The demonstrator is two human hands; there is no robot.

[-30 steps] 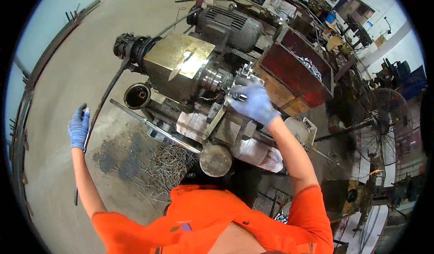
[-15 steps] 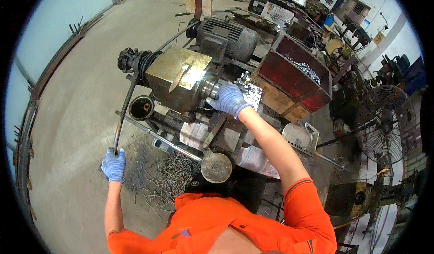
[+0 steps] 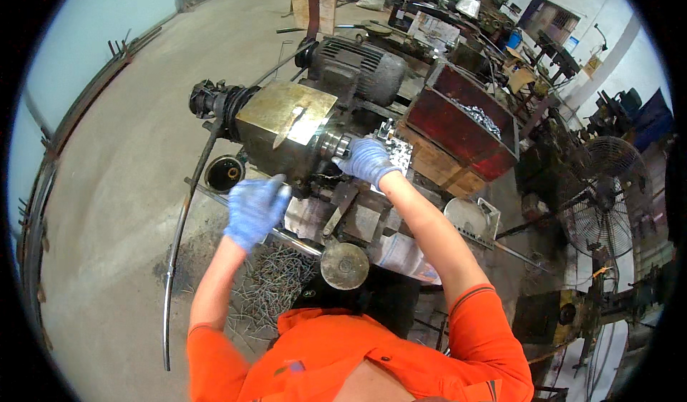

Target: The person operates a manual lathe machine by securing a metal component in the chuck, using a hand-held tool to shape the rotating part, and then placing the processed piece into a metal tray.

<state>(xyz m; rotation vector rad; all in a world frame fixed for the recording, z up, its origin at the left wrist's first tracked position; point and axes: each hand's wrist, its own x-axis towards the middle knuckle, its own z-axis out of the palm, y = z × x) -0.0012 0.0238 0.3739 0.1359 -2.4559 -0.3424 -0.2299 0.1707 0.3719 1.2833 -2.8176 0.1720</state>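
Both my hands wear blue-and-white knit gloves. My right hand (image 3: 370, 162) is at the steel spindle nose (image 3: 333, 144) of a small lathe-like machine, thumb and fingers closed together; whatever lies between them is hidden. Slightly blurred, my left hand (image 3: 254, 213) hangs over the machine's front left with thumb and fingers apart, holding nothing. A long lever (image 3: 185, 212) slopes down to the left of that hand, clear of it. The headstock (image 3: 283, 112) has a shiny brass-coloured top with a flat, pointed tool (image 3: 290, 126) lying on it.
Behind the headstock sits a dark electric motor (image 3: 361, 66). A red metal bin (image 3: 458, 116) with small shiny parts stands to the right. Thin metal scraps (image 3: 275, 287) cover the floor near me. A round metal disc (image 3: 344, 265) and a silver bar (image 3: 290, 239) jut towards me.
My left hand has let go of the lever and moved right, towards the machine. The lever's end now hangs lower and nearer. My right hand stays by the spindle nose, shifted slightly.
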